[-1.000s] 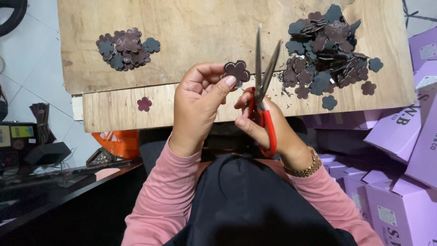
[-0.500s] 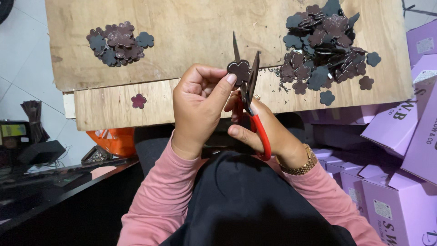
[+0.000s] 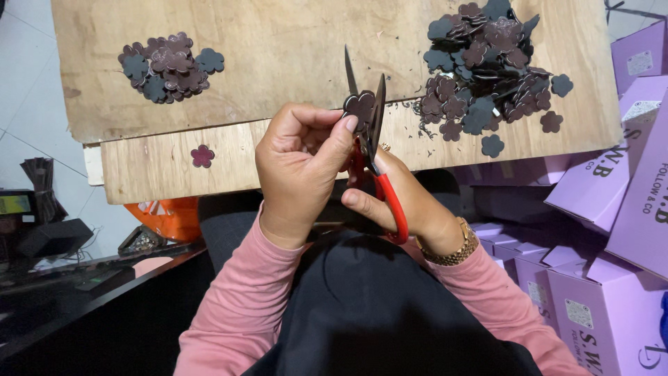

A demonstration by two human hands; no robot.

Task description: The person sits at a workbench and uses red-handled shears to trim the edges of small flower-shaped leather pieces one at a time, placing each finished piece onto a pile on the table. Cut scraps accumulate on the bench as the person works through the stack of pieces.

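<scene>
Purple boxes [image 3: 626,174] cut off at the right edge.

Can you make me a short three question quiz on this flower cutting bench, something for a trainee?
1. True or false: the left hand pinches a dark flower-shaped piece between the blades of the red-handled scissors.
2. Which pile of cut flower pieces on the wooden board is larger? A. the left pile B. the right pile
3. Fill in: the single flower piece lying alone at the lower left of the board is ____ in colour.

Key
1. True; the right hand works the scissors.
2. B
3. Maroon
</scene>
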